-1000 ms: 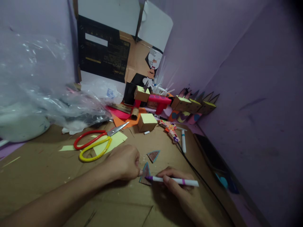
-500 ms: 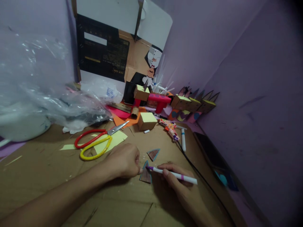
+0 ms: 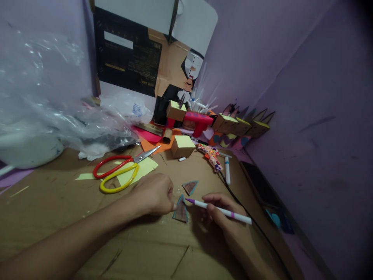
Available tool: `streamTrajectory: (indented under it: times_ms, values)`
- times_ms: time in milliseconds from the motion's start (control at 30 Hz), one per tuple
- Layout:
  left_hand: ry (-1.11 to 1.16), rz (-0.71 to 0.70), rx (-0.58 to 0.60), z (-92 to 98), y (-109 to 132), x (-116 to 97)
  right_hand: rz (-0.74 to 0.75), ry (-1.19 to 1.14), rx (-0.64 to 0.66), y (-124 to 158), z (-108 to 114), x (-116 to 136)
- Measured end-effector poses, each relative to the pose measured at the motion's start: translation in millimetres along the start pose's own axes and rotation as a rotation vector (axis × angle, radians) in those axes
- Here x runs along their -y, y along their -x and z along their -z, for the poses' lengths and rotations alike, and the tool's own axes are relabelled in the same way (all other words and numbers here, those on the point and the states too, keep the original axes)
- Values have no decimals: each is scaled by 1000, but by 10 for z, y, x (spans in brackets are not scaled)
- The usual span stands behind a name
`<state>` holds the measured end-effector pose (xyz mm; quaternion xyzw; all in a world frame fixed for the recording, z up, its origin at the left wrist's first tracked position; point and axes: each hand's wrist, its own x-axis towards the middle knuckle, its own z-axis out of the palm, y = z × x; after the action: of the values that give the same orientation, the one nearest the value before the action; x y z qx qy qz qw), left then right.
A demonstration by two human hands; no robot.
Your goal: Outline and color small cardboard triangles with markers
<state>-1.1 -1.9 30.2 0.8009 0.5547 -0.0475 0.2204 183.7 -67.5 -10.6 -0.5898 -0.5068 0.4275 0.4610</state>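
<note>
My right hand (image 3: pixel 223 214) grips a white felt-tip marker (image 3: pixel 224 211) with a purple tip and a purple band. The tip points left, just beside the nearer brown cardboard triangle (image 3: pixel 180 211), which has a blue-coloured edge. My left hand (image 3: pixel 157 194) is curled into a fist on the cardboard, its thumb at the left edge of that triangle. Slightly farther away lies a second brown triangle (image 3: pixel 190 187), also edged in blue. Neither hand touches it.
Red-and-yellow-handled scissors (image 3: pixel 128 165) lie on yellow paper at left. Beyond the triangles are a small box (image 3: pixel 183 146), a white cap (image 3: pixel 182 159), a patterned glue gun (image 3: pixel 211 157) with a black cord and another marker (image 3: pixel 227 170). Eared box figures (image 3: pixel 227 123) line the right wall.
My right hand has drawn the marker right and slightly up, so its tip has left the triangle for a spot beside it. The left hand stays by the triangle; the view has shifted a little.
</note>
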Motion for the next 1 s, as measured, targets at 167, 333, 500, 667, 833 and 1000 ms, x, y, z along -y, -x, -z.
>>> streamTrajectory:
  times_ms: [167, 333, 500, 667, 833, 1000]
  values:
    - [9, 4, -7, 4, 2, -2, -15, 17, 45, -16, -9, -20]
    - [10, 4, 7, -2, 1, 0, -1, 95, 84, 22, 8, -70]
    - [10, 10, 3, -1, 0, 0, 15, 117, 100, 44, -5, -52]
    - [2, 8, 3, -8, -11, 9, 87, 204, 113, 27, -16, -7]
    - [12, 12, 16, -3, -4, 7, 97, 201, 149, 28, 2, -31]
    - [5, 12, 23, 8, -2, -1, 42, 185, 144, 39, -16, 11]
